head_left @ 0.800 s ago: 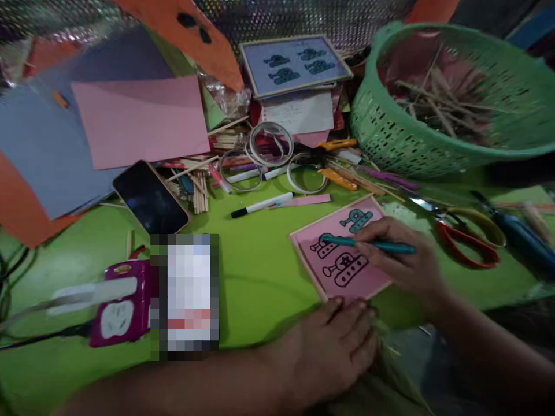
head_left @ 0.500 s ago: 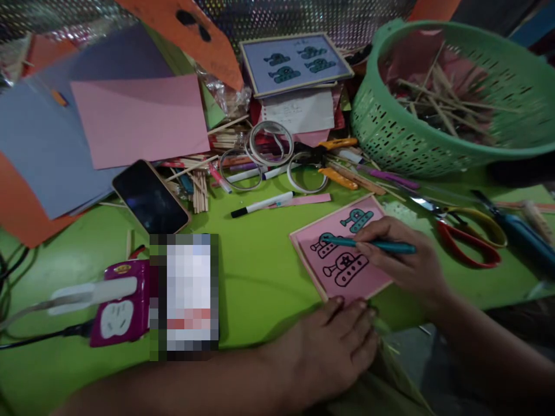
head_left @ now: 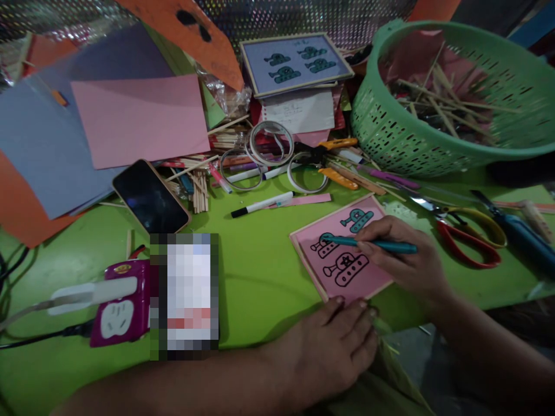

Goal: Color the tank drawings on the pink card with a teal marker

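The right hand (head_left: 401,260) pinches a teal pen (head_left: 396,247) between thumb and fingers, closed firmly round its barrel, the tip at the top of the left tank drawing (head_left: 326,248) on a pink card (head_left: 377,280). This card, edged with pale wooden strips, lies tilted on the right part of the green table (head_left: 255,271), near its front edge. The left hand (head_left: 336,346) lies flat and loosely spread, grasping nothing, fingertips at the card's near edge. The far tank is coloured teal; the nearest shows black outlines on pink. Scissors (head_left: 446,242) lie to the right, a green basket (head_left: 373,115) far right, and a capped white marker (head_left: 269,203) just beyond the card, to the left
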`<state>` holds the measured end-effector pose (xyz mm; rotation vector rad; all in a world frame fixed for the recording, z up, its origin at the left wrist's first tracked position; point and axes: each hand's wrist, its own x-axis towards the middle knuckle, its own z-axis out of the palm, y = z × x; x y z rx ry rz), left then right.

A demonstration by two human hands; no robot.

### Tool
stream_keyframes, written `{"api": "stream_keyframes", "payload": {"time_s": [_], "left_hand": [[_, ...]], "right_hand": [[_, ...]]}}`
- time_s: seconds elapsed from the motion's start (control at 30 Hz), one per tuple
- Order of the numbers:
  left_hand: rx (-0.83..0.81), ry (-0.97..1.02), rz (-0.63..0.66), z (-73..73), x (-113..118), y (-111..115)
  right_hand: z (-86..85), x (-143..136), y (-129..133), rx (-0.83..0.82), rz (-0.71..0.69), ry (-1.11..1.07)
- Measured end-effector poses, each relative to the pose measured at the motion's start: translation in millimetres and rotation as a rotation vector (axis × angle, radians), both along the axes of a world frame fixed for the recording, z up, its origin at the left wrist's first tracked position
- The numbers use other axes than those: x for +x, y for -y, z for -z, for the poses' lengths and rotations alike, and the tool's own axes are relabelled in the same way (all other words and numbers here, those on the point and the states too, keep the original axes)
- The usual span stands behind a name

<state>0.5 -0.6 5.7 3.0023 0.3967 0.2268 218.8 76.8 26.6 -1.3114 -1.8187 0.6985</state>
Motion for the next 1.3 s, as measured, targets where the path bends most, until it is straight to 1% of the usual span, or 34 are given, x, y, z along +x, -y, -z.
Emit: {"api": "stream_keyframes", "payload": {"time_s": [0.1,0.3,0.4,0.67,0.93,1.13,1.3], "left_hand": [[0.011,0.022,-0.018,0.2,0.1,0.1],[0.008,0.094,-0.062,7.6,0.6,4.2],[0.002,0.118,-0.064,7.4,0.3,3.9],[-0.002,0.078,-0.05,5.5,0.4,3.1],[-0.015,0.055,-0.037,4.7,0.4,3.2],[-0.021,0.029,-0.012,1.4,-0.2,0.2],[-0.01,0.035,-0.025,1.1,-0.1,-0.3]], "right_hand": [[-0.7,0.1,0.3,-0.004,0.005,0.008],[-1.0,0.1,0.2,-0.004,-0.009,-0.007],[0.3,0.5,0.3,-0.011,-0.011,-0.008],[0.4,0.1,1.0,-0.032,-0.068,-0.012],[-1.1,-0.7,0.3,-0.045,0.002,0.017],[0.9,-0.2,2.6,-0.052,-0.038,-0.014],[1.7,0.7,2.8,-0.042,-0.047,-0.014]]}}
